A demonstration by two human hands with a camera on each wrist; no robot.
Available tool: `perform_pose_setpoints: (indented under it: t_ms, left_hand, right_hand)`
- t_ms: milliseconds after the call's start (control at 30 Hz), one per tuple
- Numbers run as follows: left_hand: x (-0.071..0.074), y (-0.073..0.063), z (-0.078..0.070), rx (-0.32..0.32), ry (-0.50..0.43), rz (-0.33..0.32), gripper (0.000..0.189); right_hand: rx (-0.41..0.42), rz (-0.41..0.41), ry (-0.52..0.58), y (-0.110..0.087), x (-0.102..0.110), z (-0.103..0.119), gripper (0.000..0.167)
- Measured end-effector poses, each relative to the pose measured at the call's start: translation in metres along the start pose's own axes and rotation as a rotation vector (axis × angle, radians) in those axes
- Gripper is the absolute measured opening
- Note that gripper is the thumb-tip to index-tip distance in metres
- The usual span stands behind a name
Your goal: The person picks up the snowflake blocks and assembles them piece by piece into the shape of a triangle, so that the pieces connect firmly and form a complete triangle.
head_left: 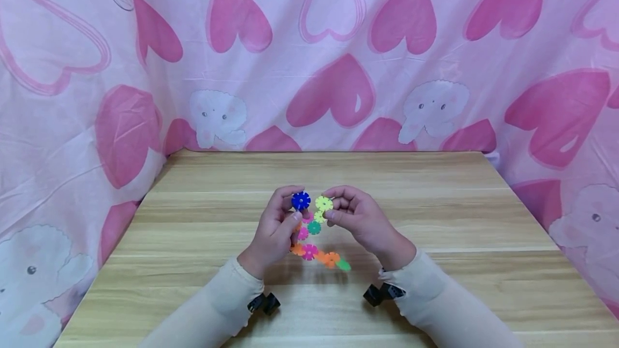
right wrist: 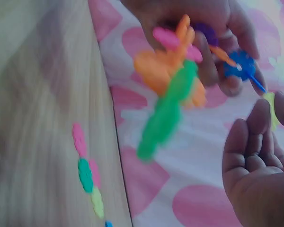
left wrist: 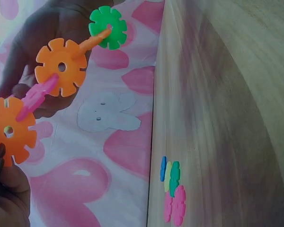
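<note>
My left hand [head_left: 273, 227] grips a chain of slotted plastic discs, joined edge to edge. At the chain's upper end is a dark blue disc [head_left: 301, 201]; orange discs [left wrist: 61, 67], a pink disc [left wrist: 37, 98] and a green disc [left wrist: 108, 27] hang below the hand. A purple disc [right wrist: 206, 34] shows partly behind its fingers. A yellow disc [head_left: 324, 203] is pinched between the thumb and fingers of my right hand [head_left: 365, 222], facing the blue end. In the right wrist view the yellow disc's edge meets the blue piece [right wrist: 257, 83]; I cannot tell whether they are joined.
Loose discs lie on the wooden table [head_left: 435, 208] beyond the chain: a green disc [head_left: 314, 227], a yellow one [head_left: 319, 217], pink ones [head_left: 303, 233] and a blue one [left wrist: 163, 169]. A pink heart-print cloth [head_left: 333, 90] hangs around the table's back and sides.
</note>
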State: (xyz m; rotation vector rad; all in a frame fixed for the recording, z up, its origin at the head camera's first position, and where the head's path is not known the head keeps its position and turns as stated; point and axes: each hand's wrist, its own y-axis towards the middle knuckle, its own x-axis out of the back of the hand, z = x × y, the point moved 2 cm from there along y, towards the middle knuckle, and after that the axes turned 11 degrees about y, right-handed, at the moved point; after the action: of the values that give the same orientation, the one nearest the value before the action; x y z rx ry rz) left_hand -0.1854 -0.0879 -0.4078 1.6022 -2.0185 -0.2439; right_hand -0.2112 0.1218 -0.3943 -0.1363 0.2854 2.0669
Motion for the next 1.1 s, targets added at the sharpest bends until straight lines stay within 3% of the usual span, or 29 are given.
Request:
perform_pose_setpoints:
  t_ms: [433,700,933,1100]
  left_hand:
    - [-0.003,-0.004,0.004,-0.115,0.019,0.031,0.044]
    - [-0.006,-0.005,0.004,-0.119,0.045,0.044,0.042]
    - [-0.006,-0.003,0.004,-0.102,0.092,0.029,0.043]
    - [-0.003,-0.003,0.006,-0.024,0.069,-0.038,0.046]
  right_hand:
    - [0.02,0.038,0.051,-0.005,-0.013,-0.008,0.034]
    - [-0.005,0.037,0.05,-0.007,-0.015,-0.005,0.034]
    - [-0.026,0.059,-0.065,-0.003,-0.004,-0.003,0.033]
    - [-0.05,-0.044,-0.234,0.008,0.023,-0.011,0.039]
